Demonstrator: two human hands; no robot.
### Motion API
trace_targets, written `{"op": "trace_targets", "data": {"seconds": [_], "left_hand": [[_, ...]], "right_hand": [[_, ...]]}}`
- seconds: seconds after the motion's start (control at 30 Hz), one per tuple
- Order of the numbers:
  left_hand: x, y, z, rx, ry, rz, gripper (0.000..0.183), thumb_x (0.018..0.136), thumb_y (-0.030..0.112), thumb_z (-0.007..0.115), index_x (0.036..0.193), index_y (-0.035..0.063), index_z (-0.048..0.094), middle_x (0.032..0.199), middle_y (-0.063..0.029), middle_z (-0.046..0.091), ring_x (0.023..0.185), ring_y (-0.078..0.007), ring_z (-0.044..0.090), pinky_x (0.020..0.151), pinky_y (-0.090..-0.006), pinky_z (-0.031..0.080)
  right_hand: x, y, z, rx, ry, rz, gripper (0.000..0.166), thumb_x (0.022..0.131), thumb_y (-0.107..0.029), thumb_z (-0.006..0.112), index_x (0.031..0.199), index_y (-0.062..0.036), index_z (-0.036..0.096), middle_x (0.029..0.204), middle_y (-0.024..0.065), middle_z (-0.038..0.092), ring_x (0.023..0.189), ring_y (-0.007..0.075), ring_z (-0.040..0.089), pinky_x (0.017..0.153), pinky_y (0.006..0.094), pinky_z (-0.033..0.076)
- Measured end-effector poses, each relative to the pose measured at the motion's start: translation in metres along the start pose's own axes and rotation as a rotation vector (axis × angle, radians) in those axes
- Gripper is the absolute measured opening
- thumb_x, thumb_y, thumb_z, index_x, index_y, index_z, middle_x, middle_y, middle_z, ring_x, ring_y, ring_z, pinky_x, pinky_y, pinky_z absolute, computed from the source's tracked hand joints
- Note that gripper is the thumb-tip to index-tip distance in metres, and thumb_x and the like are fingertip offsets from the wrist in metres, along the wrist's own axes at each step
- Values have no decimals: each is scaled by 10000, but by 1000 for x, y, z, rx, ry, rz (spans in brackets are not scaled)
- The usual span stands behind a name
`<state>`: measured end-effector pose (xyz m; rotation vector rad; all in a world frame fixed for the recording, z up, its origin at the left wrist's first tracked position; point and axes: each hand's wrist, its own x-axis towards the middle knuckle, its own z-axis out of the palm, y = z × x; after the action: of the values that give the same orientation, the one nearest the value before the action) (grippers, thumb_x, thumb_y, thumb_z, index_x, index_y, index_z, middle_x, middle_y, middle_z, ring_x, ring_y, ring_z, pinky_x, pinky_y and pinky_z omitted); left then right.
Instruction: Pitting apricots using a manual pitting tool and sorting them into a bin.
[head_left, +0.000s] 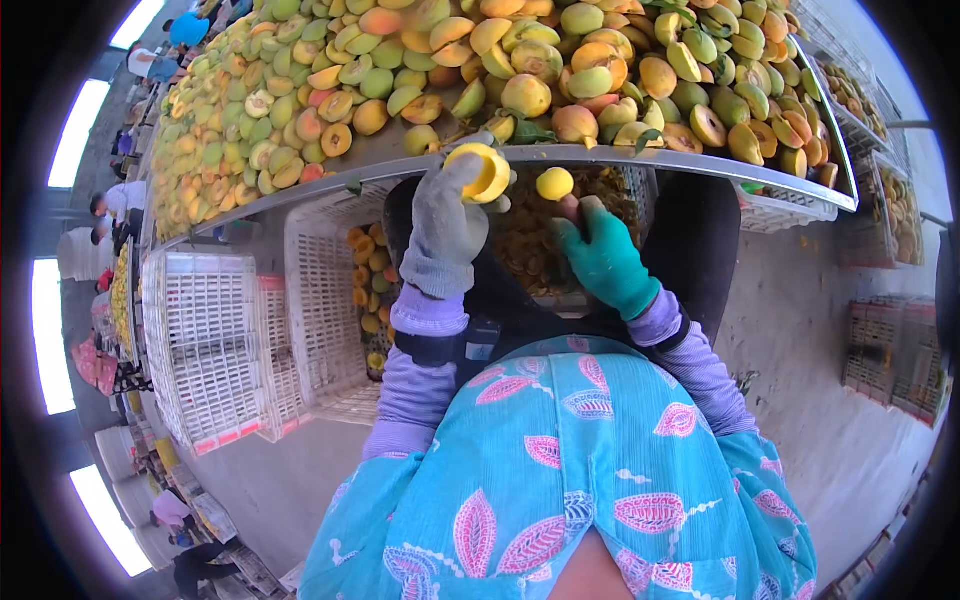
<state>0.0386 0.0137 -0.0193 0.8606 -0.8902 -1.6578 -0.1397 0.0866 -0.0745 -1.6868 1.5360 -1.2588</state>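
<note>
My left hand (450, 217), in a grey glove, grips a yellow, hollowed piece of fruit (486, 174), probably a peach half, at the metal table's front edge. To its right is my right hand (604, 251) in a green glove, with a bare-looking fingertip. At its fingertips sits a small round yellow piece (555, 184); whether it is fruit or the end of a tool I cannot tell. The two pieces are apart. Beyond both hands, a heap of halved peaches (360, 82) covers much of the metal table (600, 154), with some leaves among them.
Below the hands, between my legs, a container holds brownish scraps (529, 247). A white plastic crate (330, 300) at left holds peach halves (371, 274). Stacked crates (206, 337) stand farther left. More crates (896, 360) are at right. Several people work far left.
</note>
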Motion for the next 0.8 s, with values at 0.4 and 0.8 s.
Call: {"op": "trace_targets", "data": {"seconds": [0.4, 0.8], "left_hand": [[-67, 32, 24, 601, 323, 61, 303, 868, 156, 552, 1127, 4, 596, 1011, -123, 629, 781, -200, 636, 718, -317, 523], [122, 71, -87, 2026, 168, -173, 547, 797, 498, 633, 994, -9, 698, 953, -238, 691, 925, -356, 676, 785, -423, 525]], "right_hand": [[-35, 45, 44, -274, 117, -29, 207, 928, -209, 616, 903, -38, 501, 671, 192, 598, 541, 379, 593, 452, 451, 464], [-7, 5, 21, 157, -224, 280, 310, 882, -240, 691, 1001, 1, 536, 815, 217, 648, 669, 380, 657, 565, 432, 488]]}}
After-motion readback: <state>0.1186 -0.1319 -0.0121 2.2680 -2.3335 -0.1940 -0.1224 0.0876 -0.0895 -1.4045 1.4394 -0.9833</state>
